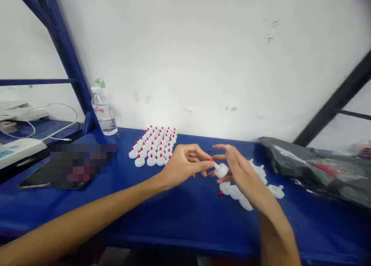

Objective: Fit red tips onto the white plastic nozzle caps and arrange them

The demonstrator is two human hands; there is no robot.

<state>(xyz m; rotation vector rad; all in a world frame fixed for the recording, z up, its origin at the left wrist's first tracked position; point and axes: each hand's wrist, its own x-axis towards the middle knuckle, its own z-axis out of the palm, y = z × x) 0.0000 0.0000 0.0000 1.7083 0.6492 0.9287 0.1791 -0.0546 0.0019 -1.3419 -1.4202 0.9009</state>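
Note:
My left hand (188, 161) is closed, with thumb and index finger pinching a small red tip cap (211, 160) at the narrow end of a white nozzle lid (222, 170). Around the lid's wide end curl the fingers of my right hand (239, 167), its upper fingers lifted a little. Beyond my left hand stand rows of white lids with red tips (156, 142), upright on the blue table (179, 216). Under and beside my right hand lie several white nozzle lids without red tips (245, 202). Two loose red caps lie nearby, one close to my right wrist (220, 193), one farther back.
A clear water bottle (104, 111) stands at the back left. In front of it lie dark flat objects (37, 173), partly blurred out. A grey plastic bag (307, 165) covers the right side. A white power strip with cables (23, 148) is far left. A white wall closes off the back.

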